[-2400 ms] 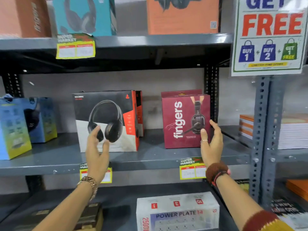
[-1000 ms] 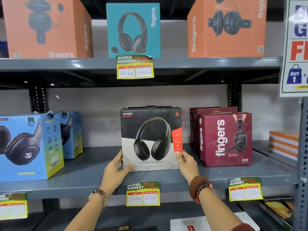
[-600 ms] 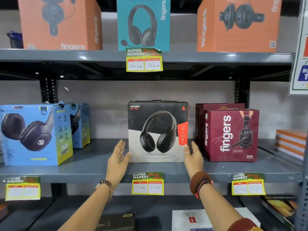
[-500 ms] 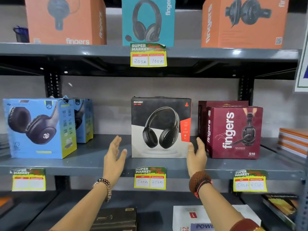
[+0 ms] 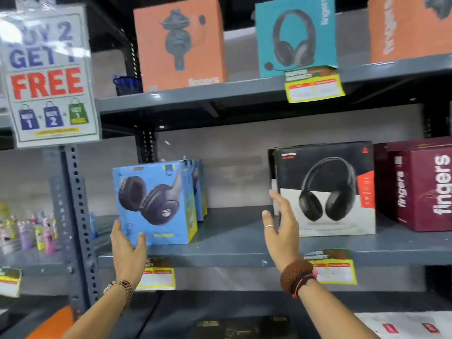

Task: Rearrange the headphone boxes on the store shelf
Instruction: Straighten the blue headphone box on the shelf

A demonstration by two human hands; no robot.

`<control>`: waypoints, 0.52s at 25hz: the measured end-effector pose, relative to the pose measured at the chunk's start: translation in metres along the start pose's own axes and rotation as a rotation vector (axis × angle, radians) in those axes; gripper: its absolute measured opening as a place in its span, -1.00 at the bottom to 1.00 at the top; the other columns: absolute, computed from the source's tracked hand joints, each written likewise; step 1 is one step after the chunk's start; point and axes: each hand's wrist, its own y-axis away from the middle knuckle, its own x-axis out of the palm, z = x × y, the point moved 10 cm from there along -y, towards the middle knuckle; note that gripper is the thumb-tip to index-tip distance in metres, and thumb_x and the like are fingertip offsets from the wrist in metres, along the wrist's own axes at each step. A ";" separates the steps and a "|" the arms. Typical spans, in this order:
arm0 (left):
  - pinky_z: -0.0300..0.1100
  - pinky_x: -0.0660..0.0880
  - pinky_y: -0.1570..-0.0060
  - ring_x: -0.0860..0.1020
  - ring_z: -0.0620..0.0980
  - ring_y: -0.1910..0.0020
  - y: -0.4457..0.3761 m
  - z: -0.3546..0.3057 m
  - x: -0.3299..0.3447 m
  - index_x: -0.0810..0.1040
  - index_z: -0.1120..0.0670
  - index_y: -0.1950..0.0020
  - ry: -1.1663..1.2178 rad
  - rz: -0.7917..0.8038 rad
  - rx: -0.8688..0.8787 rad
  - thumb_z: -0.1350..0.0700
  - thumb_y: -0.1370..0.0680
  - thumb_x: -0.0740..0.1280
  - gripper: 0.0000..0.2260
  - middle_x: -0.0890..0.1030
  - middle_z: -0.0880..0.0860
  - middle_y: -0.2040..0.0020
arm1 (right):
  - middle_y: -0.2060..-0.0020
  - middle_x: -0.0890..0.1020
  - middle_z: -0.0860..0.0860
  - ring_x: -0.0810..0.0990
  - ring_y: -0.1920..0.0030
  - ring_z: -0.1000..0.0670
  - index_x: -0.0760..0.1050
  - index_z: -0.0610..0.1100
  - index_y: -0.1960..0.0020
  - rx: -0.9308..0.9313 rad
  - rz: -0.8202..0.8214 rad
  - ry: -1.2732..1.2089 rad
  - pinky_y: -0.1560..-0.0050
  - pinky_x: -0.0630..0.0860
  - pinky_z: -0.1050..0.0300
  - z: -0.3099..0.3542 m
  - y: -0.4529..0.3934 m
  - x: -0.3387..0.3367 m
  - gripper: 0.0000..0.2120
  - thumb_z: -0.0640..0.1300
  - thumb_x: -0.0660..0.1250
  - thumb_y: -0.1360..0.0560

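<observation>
The left hand, open, touches the low left corner of the blue box at the shelf's left, and the right hand, open and empty, should close on its right side for a square, two-sided shift.

Promo sign upper left, yellow price tags, small figurines far left
</observation>
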 end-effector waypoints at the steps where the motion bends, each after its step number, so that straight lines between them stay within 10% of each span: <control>1: -0.02 0.10 -0.45 0.13 0.06 -0.50 -0.014 0.011 -0.009 0.02 0.11 -0.51 -0.008 0.025 -0.018 0.15 -0.56 0.22 -0.42 0.10 0.07 -0.54 | -0.28 0.44 0.10 0.40 -0.31 0.06 0.36 -0.01 -0.31 0.055 0.054 -0.011 -0.35 0.33 0.10 -0.002 0.008 0.030 -0.60 -0.25 0.24 -0.50; 13: -0.06 0.40 -0.11 0.50 0.11 -0.24 -0.078 0.074 -0.015 0.29 0.05 -0.42 -0.034 0.353 -0.022 -0.01 -0.57 0.19 -0.57 0.50 0.11 -0.32 | -0.30 0.49 -0.16 0.48 -0.20 -0.06 0.30 -0.17 -0.38 0.416 0.356 0.152 -0.29 0.36 0.03 -0.019 0.064 0.231 -0.58 -0.07 0.16 -0.56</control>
